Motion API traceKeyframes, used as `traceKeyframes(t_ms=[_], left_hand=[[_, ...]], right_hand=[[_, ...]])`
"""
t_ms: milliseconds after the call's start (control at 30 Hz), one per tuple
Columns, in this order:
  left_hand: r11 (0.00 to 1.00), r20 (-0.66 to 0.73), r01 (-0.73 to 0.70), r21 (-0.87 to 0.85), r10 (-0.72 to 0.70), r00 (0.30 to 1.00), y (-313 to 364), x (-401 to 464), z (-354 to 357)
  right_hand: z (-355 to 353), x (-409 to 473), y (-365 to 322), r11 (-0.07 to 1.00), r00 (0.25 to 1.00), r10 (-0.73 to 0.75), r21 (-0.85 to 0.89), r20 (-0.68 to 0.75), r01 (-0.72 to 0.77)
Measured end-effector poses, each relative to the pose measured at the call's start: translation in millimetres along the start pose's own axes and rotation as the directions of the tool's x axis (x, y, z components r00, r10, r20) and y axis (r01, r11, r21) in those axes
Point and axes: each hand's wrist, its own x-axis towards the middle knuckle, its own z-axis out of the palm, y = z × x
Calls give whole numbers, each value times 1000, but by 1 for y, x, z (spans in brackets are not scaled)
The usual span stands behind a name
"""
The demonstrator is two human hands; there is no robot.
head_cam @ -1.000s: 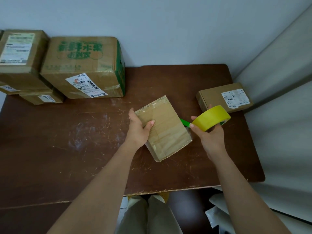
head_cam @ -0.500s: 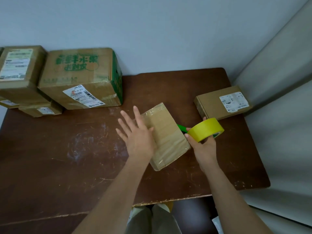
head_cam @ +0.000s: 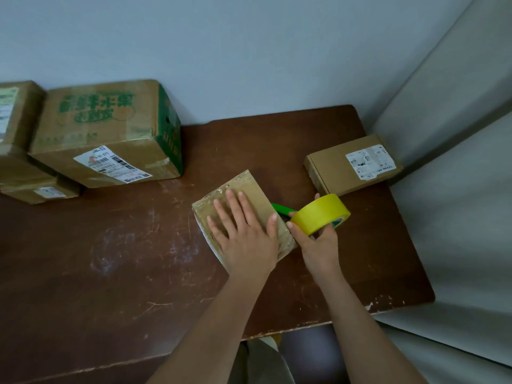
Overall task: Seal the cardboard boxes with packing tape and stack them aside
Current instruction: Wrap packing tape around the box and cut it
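A small cardboard box with glossy tape on its top lies at the middle of the brown table. My left hand rests flat on top of it, fingers straight and spread. Just right of the box, my right hand grips a yellow roll of packing tape, lifted off the table beside the box's right edge. A green object peeks out between the box and the roll; most of it is hidden.
A flat cardboard box with a white label lies at the table's right back edge. A large box with green print stands at back left, beside stacked labelled boxes. A pale wall panel runs along the right.
My left hand left the box's left side, lifted with spread fingers, then came down flat on the box's top. My right hand with the tape roll stayed by the box's right edge.
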Motion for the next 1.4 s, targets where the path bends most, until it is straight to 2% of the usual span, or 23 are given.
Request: traceKeyframes(t_ms=[100,267,367,533,633,700,767,900,1000,1100,1267,1400], left_hand=[[996,-15,-14,-93,13,1000,18,8,2],[999,-37,-35,-41,33,999,21,5,12],[997,-32,-20,-79,18,999,24,8,8],[951,48,182,-249,-175,983,36,23,-3],[919,65,239,-314,-230,971,41,30,-11],[878,79,250,-409,-239,968,43,33,-18],[833,91,266,-485,-255,963,41,37,-26],[752,129,291,-592,-268,955,37,45,-50],[690,142,238,-683,-194,971,29,49,-68],[605,120,174,-777,-129,984,14,52,-78],[496,169,238,-835,-181,969,-24,41,-79],[432,213,311,-847,-261,942,-52,38,-78]], right_hand=[[0,0,3,1000,1000,-2,-5,8,2],[-4,6,7,991,998,-52,-118,24,54],[-5,6,5,993,998,-48,-104,34,52],[-4,4,5,999,998,-12,-50,57,14],[-6,3,-1,996,995,65,52,79,-69],[-8,3,-6,978,986,151,134,71,-160],[-8,2,-12,969,978,196,139,76,-205],[-3,4,-32,959,968,180,189,173,-211],[6,5,-59,968,957,124,178,262,-175],[15,-1,-84,994,952,57,70,301,-81],[32,-30,-106,999,914,12,-35,406,3],[53,-54,-97,992,897,12,-121,443,47]])
